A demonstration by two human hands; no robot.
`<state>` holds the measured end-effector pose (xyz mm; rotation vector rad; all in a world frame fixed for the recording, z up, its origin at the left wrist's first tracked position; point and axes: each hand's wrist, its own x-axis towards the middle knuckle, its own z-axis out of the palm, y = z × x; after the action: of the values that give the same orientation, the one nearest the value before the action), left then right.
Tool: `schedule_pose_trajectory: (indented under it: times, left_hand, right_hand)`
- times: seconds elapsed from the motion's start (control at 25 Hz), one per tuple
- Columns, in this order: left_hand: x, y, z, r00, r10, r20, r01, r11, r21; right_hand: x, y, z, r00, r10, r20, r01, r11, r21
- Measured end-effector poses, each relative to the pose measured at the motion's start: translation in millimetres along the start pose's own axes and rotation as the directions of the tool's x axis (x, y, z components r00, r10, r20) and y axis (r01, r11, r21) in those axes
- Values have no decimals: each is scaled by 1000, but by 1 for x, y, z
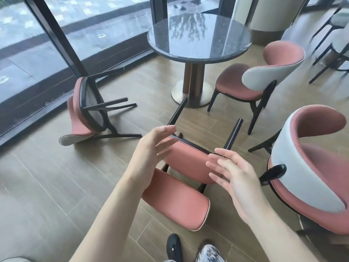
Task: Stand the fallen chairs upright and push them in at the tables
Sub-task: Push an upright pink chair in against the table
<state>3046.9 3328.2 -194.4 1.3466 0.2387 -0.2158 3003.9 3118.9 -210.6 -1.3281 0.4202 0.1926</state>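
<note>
Two fallen pink chairs on the wood-plank floor (56, 186). The near fallen chair (187, 167) lies on its back right in front of the person, backrest flat on the floor toward the camera, seat facing up/back, two black legs sticking out toward the round table (200, 35). The far fallen chair (83, 114) lies on its side to the left, near the glass wall (37, 44), underside of the seat facing the camera, legs pointing right, grey-backed backrest on the floor.

Left hand (151, 148) hangs over the near chair's seat edge, fingers straight & spread, grasping nothing; fingertips sit close to the seat's dark rim, can't tell if touching. Right hand (234, 174) is over the right side of the same seat, fingers loosely spread, relaxed, also holding nothing. Both forearms bare.

Table: dark polished stone top, bronze-look column, round metal base. It stands beyond the near chair; the chair's legs point at the base w/o reaching it.

An upright pink chair (260, 80) w/ grey back shell stands right of the table, seat turned toward it, near but not tucked under. Another upright chair (309, 163), same type, is at the right edge, just beside the near fallen chair. Grey chairs w/ black legs at top right, blurred.

Two shoes at the bottom edge: black shoe (173, 246) & a mottled grey one (209, 252), just short of the backrest.
</note>
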Motion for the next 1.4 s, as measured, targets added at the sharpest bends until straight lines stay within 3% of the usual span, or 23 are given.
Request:
schedule_pose_trajectory:
  times: [0.4, 0.8, 1.08, 1.4]
  left_hand:
    - [68, -17, 42, 984, -163, -68, 158, 985, -71]
    - [128, 0, 76, 994, -108, 4, 108, 991, -74]
    - [169, -14, 24, 967, -216, 135, 226, 971, -71]
    - [224, -75, -70, 820, -489, 299, 549, 820, -163]
  right_hand:
    - [78, -30, -27, 999, 33, 8, -33, 999, 3]
    - [99, -47, -28, 997, 40, -70, -36, 998, 60]
    - [124, -16, 50, 968, 81, -238, -34, 980, 195]
    - [156, 71, 125, 849, 240, -471, 92, 810, 579]
